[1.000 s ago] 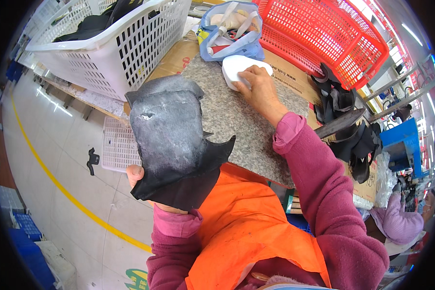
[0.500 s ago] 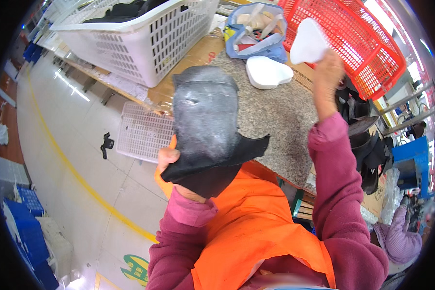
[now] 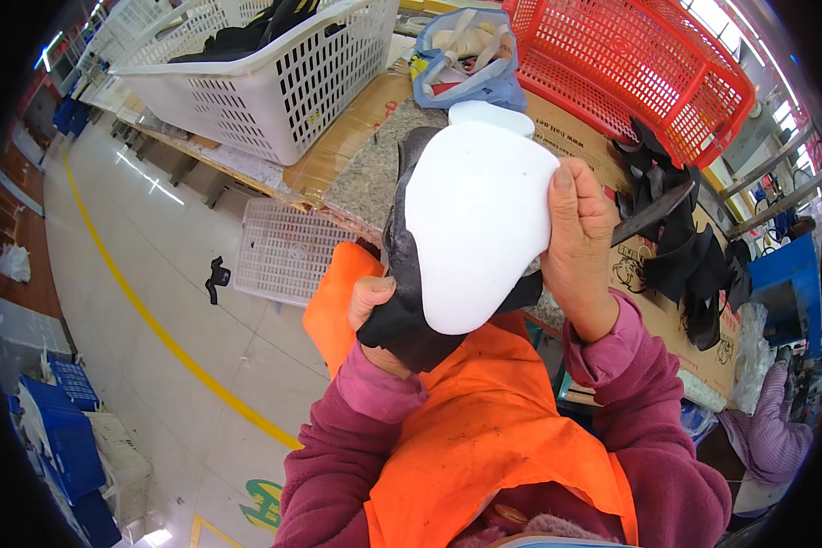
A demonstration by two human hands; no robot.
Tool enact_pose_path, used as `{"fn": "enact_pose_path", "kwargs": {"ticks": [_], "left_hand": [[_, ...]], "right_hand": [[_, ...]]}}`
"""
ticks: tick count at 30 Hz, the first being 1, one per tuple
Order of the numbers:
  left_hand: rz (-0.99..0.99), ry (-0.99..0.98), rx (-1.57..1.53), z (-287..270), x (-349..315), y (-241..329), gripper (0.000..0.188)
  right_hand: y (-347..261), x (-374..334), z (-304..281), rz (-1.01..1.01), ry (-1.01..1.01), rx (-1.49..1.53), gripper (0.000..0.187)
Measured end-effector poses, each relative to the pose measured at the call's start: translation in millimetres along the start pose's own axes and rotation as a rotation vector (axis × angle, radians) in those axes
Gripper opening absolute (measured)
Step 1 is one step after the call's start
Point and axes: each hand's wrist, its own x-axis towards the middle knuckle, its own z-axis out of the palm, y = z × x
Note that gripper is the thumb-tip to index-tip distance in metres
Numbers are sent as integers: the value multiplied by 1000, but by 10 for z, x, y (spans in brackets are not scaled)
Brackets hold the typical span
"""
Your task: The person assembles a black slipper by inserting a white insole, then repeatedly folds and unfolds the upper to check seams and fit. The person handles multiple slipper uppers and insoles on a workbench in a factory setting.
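In my left hand (image 3: pixel 372 306) I grip the lower left edge of a black fabric piece (image 3: pixel 399 318), thumb on top. My right hand (image 3: pixel 580 233) pinches the right edge of a white, pear-shaped foam pad (image 3: pixel 479 219) between thumb and fingers. The pad lies over the black piece and hides most of it; whether the two touch everywhere I cannot tell. Just beyond the held pad, another white pad (image 3: pixel 493 117) rests on the speckled stone slab (image 3: pixel 361 183), partly covered by the held one.
Beyond the slab stand a white basket (image 3: pixel 274 110) of black pieces, a blue bag (image 3: pixel 470 59) and a red basket (image 3: pixel 612 64). Black scraps (image 3: pixel 676 247) lie on cardboard to the right. A low crate (image 3: pixel 283 251) sits on the floor. A person in a lilac sleeve (image 3: pixel 776 429) is at the right.
My right hand has brought the white pad from the far right, near the red basket, down and left over the black fabric piece. My left hand and the fabric have shifted slightly right.
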Motion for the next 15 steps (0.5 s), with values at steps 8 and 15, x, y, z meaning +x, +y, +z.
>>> {"fn": "enact_pose_path", "kwargs": {"ticks": [8,15], "left_hand": [[70,185,534,29,-98,-131,80],[45,112,427,20,-74,-187,81]], "right_hand": [[36,-140,-140,-66,8,-177,26],[4,-192,-167,-114,6,-254,24]]}}
